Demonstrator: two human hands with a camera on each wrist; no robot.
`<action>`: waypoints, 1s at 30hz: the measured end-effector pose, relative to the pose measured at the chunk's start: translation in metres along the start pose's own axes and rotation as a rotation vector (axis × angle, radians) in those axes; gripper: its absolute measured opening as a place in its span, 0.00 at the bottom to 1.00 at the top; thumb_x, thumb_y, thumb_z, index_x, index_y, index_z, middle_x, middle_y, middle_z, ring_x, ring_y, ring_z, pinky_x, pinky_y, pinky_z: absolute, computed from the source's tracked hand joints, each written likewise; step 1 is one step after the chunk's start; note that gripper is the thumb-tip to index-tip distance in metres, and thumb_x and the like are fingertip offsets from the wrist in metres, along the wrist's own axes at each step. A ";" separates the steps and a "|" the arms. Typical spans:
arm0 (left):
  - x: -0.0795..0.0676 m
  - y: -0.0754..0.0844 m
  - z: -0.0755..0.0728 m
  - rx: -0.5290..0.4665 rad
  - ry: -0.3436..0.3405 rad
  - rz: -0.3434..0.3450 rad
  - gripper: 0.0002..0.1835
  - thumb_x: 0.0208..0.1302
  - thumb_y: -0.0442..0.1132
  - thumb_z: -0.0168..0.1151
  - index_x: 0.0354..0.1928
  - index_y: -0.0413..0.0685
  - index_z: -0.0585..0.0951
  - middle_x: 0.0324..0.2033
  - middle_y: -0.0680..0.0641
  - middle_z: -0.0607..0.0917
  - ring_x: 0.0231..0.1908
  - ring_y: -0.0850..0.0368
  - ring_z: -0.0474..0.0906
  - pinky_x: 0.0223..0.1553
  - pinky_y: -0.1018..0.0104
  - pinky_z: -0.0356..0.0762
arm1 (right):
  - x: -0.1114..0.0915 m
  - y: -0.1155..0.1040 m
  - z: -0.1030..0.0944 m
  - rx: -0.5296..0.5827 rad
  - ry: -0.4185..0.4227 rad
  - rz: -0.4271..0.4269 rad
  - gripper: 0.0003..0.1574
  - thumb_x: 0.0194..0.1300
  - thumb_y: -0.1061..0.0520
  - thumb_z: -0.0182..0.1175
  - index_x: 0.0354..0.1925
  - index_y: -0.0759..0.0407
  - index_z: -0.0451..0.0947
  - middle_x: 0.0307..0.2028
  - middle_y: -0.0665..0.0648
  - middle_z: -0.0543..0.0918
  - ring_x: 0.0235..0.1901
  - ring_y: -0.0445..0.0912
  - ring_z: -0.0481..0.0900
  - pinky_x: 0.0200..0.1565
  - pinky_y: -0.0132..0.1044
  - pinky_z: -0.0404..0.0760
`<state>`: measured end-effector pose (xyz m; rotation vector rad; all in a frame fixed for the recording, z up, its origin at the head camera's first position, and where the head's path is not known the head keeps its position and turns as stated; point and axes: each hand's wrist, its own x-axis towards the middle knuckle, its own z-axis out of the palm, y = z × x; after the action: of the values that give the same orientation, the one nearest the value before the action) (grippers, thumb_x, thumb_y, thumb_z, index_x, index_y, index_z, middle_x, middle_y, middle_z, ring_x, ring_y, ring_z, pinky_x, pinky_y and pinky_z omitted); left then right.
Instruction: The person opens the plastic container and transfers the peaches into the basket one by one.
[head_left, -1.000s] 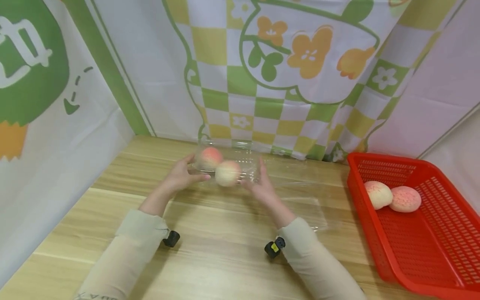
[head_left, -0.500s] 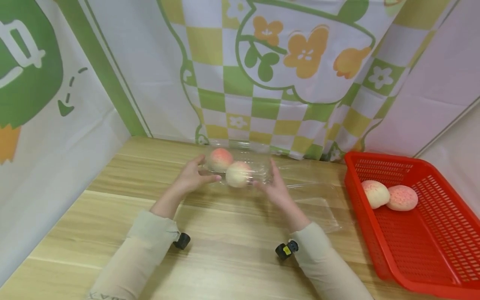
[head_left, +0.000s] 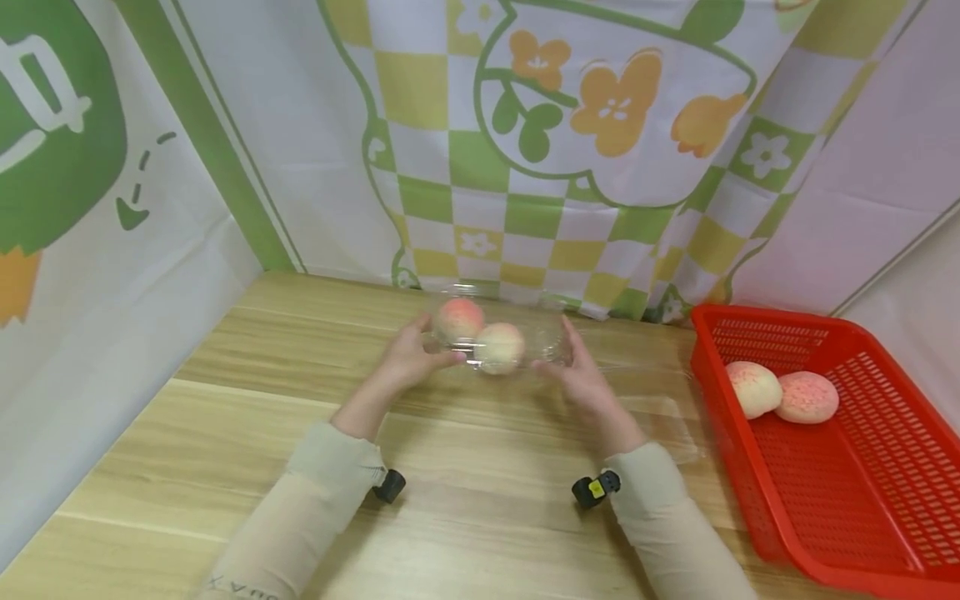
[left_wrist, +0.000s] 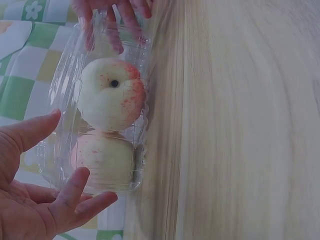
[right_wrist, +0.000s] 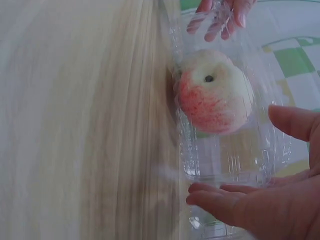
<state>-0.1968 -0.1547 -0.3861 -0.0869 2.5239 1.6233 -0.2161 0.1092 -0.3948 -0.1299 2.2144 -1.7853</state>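
A person gripped a clear, ridged plastic box at both ends, left hand on one, right hand on the other. Two round, cream peaches blushed red sat inside, nearer the left hand. Wrist views revealed a small dark hole; only the head view showed a red lattice basket beyond the right hand.

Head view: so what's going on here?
A person's left hand and right hand, fingers spread, are at opposite ends of a clear plastic box. A redder peach and a paler peach sit inside it. Two more peaches lie in the red basket on the person's right.
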 end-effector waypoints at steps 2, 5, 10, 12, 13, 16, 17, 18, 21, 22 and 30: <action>0.001 0.000 0.002 0.007 0.000 -0.001 0.55 0.59 0.43 0.73 0.77 0.35 0.46 0.75 0.36 0.58 0.69 0.34 0.66 0.66 0.47 0.69 | 0.000 0.001 -0.003 0.008 -0.003 0.003 0.61 0.66 0.65 0.60 0.80 0.44 0.32 0.79 0.65 0.36 0.78 0.64 0.38 0.75 0.59 0.44; 0.001 0.000 0.003 0.028 -0.017 0.008 0.54 0.60 0.43 0.72 0.77 0.35 0.47 0.76 0.36 0.57 0.69 0.34 0.65 0.67 0.45 0.68 | -0.001 0.001 -0.003 -0.005 -0.006 0.002 0.62 0.65 0.66 0.60 0.80 0.48 0.30 0.79 0.67 0.37 0.78 0.64 0.39 0.75 0.59 0.46; 0.001 0.000 0.004 0.045 -0.020 0.019 0.53 0.59 0.43 0.72 0.77 0.37 0.49 0.75 0.38 0.58 0.70 0.34 0.63 0.69 0.43 0.65 | -0.006 -0.001 -0.001 -0.070 0.003 0.016 0.63 0.65 0.66 0.61 0.79 0.51 0.28 0.77 0.74 0.41 0.76 0.68 0.43 0.73 0.62 0.50; 0.002 0.001 0.004 0.043 -0.017 0.022 0.52 0.59 0.42 0.72 0.77 0.38 0.50 0.75 0.38 0.59 0.70 0.34 0.63 0.69 0.42 0.63 | -0.008 -0.002 -0.001 -0.076 0.010 0.026 0.63 0.65 0.65 0.61 0.79 0.51 0.28 0.76 0.76 0.42 0.75 0.70 0.44 0.72 0.63 0.52; 0.003 0.000 0.004 0.041 -0.018 0.023 0.52 0.59 0.42 0.72 0.77 0.39 0.50 0.76 0.39 0.59 0.70 0.34 0.63 0.69 0.42 0.64 | -0.008 -0.002 -0.001 -0.079 0.015 0.027 0.63 0.65 0.65 0.61 0.79 0.52 0.27 0.76 0.77 0.42 0.75 0.70 0.44 0.72 0.63 0.51; 0.007 -0.001 0.004 0.015 -0.039 0.034 0.52 0.59 0.41 0.72 0.77 0.39 0.49 0.76 0.38 0.57 0.70 0.33 0.63 0.69 0.43 0.64 | -0.009 -0.004 0.000 -0.082 0.026 0.018 0.63 0.65 0.66 0.61 0.79 0.55 0.27 0.76 0.76 0.41 0.76 0.69 0.42 0.73 0.63 0.49; 0.007 -0.002 0.004 0.008 -0.046 0.036 0.52 0.60 0.41 0.72 0.78 0.39 0.48 0.76 0.38 0.56 0.70 0.33 0.63 0.68 0.43 0.65 | -0.009 -0.005 0.000 -0.094 0.030 0.013 0.63 0.65 0.65 0.61 0.79 0.56 0.27 0.76 0.75 0.40 0.76 0.68 0.41 0.74 0.62 0.47; 0.008 -0.003 0.003 -0.002 -0.054 0.039 0.52 0.60 0.40 0.71 0.78 0.40 0.48 0.76 0.37 0.56 0.70 0.33 0.63 0.68 0.43 0.66 | -0.009 -0.006 0.000 -0.109 0.036 0.003 0.63 0.65 0.65 0.61 0.79 0.57 0.27 0.77 0.73 0.39 0.77 0.67 0.40 0.74 0.62 0.45; 0.010 -0.005 -0.001 -0.022 -0.080 0.045 0.52 0.61 0.40 0.70 0.78 0.41 0.47 0.76 0.36 0.56 0.70 0.32 0.62 0.68 0.42 0.66 | -0.008 -0.008 0.002 -0.159 0.058 -0.026 0.64 0.64 0.64 0.62 0.79 0.57 0.28 0.79 0.67 0.36 0.78 0.64 0.37 0.75 0.61 0.42; 0.010 -0.005 -0.002 -0.022 -0.088 0.043 0.52 0.61 0.41 0.70 0.78 0.41 0.47 0.76 0.36 0.57 0.70 0.31 0.62 0.68 0.42 0.65 | -0.007 -0.009 0.002 -0.181 0.066 -0.037 0.64 0.63 0.64 0.63 0.79 0.56 0.29 0.79 0.66 0.36 0.78 0.63 0.37 0.75 0.61 0.42; 0.009 -0.016 -0.019 -0.057 -0.145 0.039 0.47 0.68 0.46 0.63 0.79 0.45 0.46 0.74 0.34 0.61 0.69 0.32 0.65 0.66 0.41 0.68 | -0.006 -0.025 0.007 -0.370 0.131 -0.167 0.58 0.62 0.58 0.66 0.79 0.57 0.42 0.78 0.66 0.45 0.78 0.62 0.42 0.74 0.63 0.47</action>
<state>-0.2052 -0.1787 -0.3938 0.0725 2.3865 1.6515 -0.2108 0.0981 -0.3707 -0.2901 2.6803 -1.4768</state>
